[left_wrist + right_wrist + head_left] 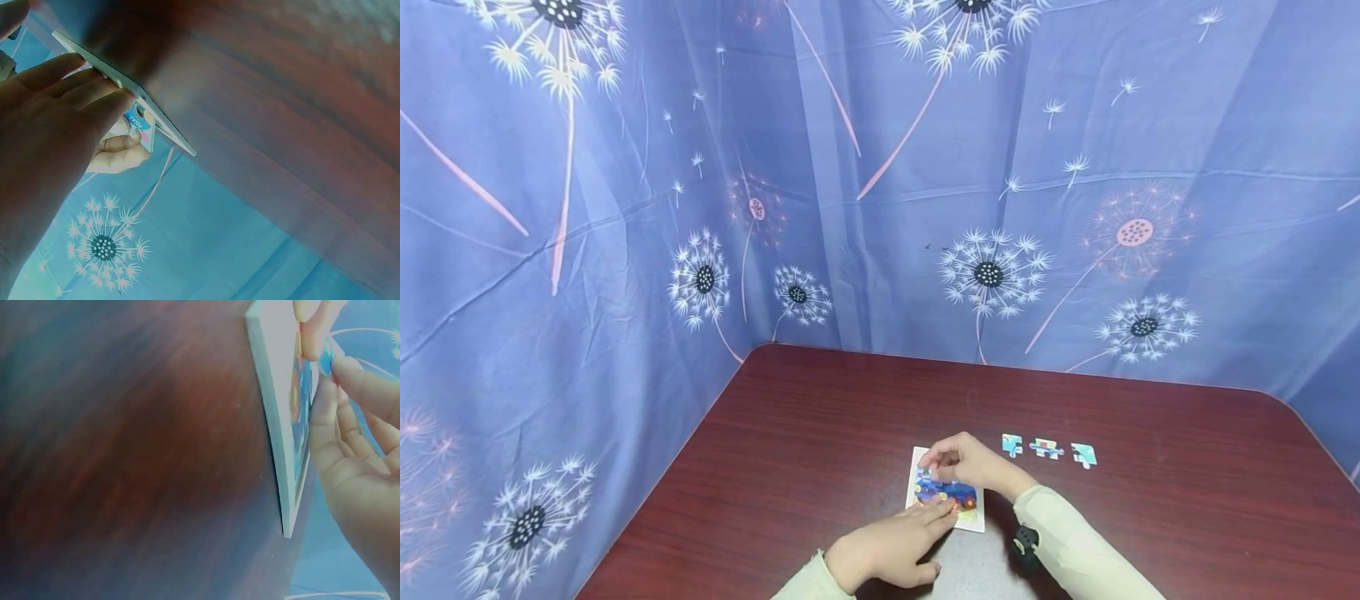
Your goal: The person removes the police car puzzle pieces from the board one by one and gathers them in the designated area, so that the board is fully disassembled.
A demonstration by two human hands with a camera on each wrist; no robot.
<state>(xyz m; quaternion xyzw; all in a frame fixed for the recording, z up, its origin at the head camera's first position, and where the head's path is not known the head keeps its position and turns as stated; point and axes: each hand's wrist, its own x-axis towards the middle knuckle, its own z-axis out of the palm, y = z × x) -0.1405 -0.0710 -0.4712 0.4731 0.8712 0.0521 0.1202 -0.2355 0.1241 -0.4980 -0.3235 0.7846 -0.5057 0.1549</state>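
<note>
A small puzzle board (972,525) with a white rim lies on the table, its picture showing a blue vehicle. My left hand (891,550) rests on the board's near edge with the fingers stretched flat. Over the far left part of the board, my right hand (966,462) pinches a puzzle piece (147,139) between thumb and fingers. In the left wrist view that piece is tilted, with blue, pink and some lettering on it. Its blue part (325,360) shows at the fingertips in the right wrist view. The hands partly cover the picture.
Right of the board, three loose puzzle pieces lie in a row: a left piece (1012,444), a middle piece (1047,448) and a right piece (1084,454). The dark red wooden table (820,417) meets a blue dandelion-print curtain (880,275) at the back and left.
</note>
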